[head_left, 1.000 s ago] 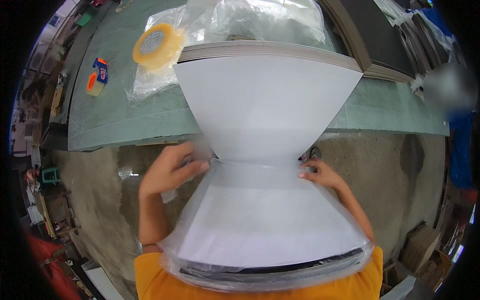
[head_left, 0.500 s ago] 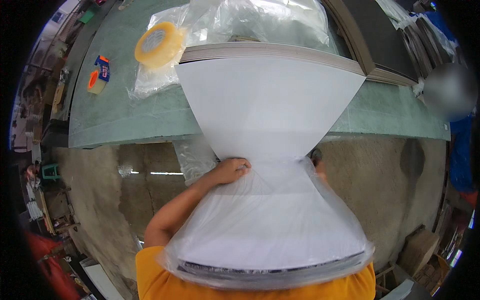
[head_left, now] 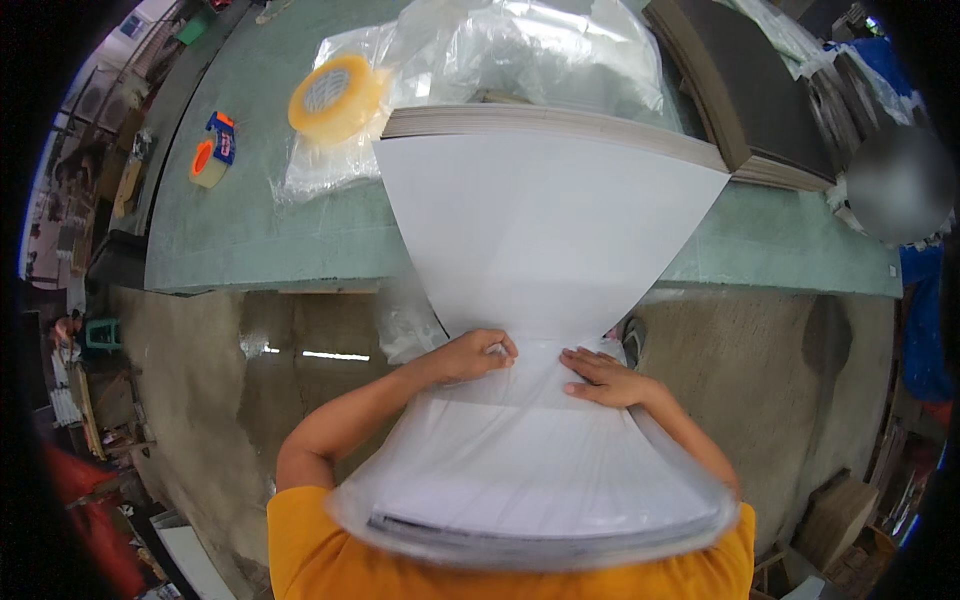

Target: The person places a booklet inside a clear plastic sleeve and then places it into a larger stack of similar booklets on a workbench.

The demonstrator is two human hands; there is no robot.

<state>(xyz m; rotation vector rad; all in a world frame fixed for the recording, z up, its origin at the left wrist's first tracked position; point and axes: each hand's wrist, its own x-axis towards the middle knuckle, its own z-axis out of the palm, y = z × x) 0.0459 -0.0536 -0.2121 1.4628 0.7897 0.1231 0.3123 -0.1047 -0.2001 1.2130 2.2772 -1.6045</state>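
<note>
A thick stack of white boards [head_left: 560, 215] reaches from the table toward my body, its layered grey edge at the far end. Over its near part lies a clear plastic bag [head_left: 560, 460], with the closed end against my orange shirt. My left hand [head_left: 472, 357] has its fingers curled and pinched on the bag's mouth, at the left side of the stack. On the right, my right hand [head_left: 608, 380] rests flat on the bag with fingers stretched toward the middle. The underside of the stack is hidden.
The green table [head_left: 250, 245] bears a big roll of clear tape [head_left: 330, 98], a blue and orange tape dispenser [head_left: 214, 152] and crumpled clear plastic [head_left: 540, 55]. Dark boards [head_left: 745, 75] are stacked at the far right. A green stool [head_left: 102, 334] stands on the floor at left.
My right hand has come up from beside the stack onto the bag's top. My left hand has shifted slightly right and nearer, still at the bag's mouth.
</note>
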